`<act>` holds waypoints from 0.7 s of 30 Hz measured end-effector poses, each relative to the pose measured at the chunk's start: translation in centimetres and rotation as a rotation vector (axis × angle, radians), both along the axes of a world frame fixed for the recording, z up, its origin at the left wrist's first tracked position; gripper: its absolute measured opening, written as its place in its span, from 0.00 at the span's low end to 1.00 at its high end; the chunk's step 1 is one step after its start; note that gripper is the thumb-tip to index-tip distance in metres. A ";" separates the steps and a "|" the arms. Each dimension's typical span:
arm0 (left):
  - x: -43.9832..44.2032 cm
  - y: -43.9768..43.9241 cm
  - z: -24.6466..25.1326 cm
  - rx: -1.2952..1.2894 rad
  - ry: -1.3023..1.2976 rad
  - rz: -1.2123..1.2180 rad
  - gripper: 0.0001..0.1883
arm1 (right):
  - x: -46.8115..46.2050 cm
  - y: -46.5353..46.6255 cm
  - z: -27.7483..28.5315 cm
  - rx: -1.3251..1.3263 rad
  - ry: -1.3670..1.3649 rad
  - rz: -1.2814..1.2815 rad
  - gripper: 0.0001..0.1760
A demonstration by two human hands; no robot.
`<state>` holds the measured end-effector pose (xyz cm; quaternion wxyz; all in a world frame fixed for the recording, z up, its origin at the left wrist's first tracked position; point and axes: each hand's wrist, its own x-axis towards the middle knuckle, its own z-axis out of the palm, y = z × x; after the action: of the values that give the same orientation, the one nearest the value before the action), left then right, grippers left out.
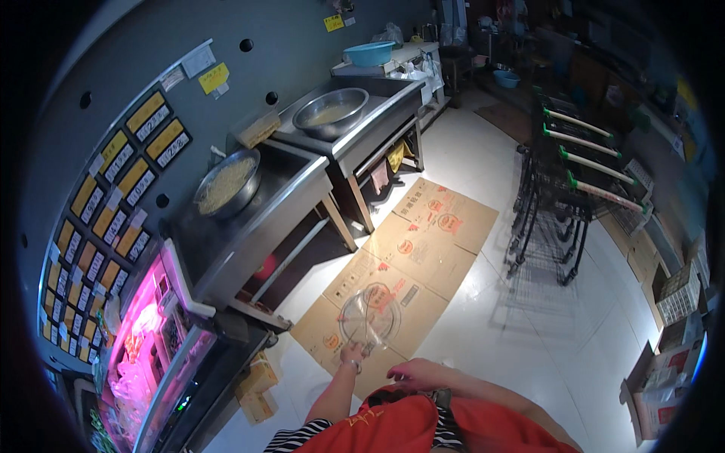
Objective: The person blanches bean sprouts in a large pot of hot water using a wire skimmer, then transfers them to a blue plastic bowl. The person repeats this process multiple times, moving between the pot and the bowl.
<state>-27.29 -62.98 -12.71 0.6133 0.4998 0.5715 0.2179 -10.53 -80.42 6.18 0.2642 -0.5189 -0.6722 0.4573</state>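
Note:
My left hand (353,352) reaches out low in front of me, gripping the near edge of a see-through round container or lid (369,320). The flattened cardboard on the floor shows through it, so its exact kind is hard to tell. My right hand (409,374) hovers at my waist by the red apron (391,419), fingers loosely bent and nothing visible in them. Beneath both hands lies the flattened cardboard (447,255) with red and black print.
Steel sinks line the left side, one bearing a metal bowl of pale strands (226,184), the other a metal basin (331,113). A pink-lit display case (147,345) stands near left. Nested shopping carts (589,164) stand right. A cardboard box (660,390) sits at lower right.

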 end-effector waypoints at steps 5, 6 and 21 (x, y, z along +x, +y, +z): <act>-0.5 2.0 -1.6 -0.339 0.345 0.198 0.14 | 12.7 6.2 1.2 0.008 -0.037 -0.008 0.15; -0.2 2.6 -1.7 -0.332 0.440 0.170 0.14 | 14.6 7.5 1.0 0.023 -0.019 0.000 0.15; 36.2 30.5 1.0 -0.275 0.235 0.101 0.09 | 43.2 32.5 2.4 -0.057 -0.070 -0.015 0.17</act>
<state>8.88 -32.52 -11.74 0.5932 0.4040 0.6878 0.1086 32.71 -47.92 8.62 0.2292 -0.5470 -0.6638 0.4557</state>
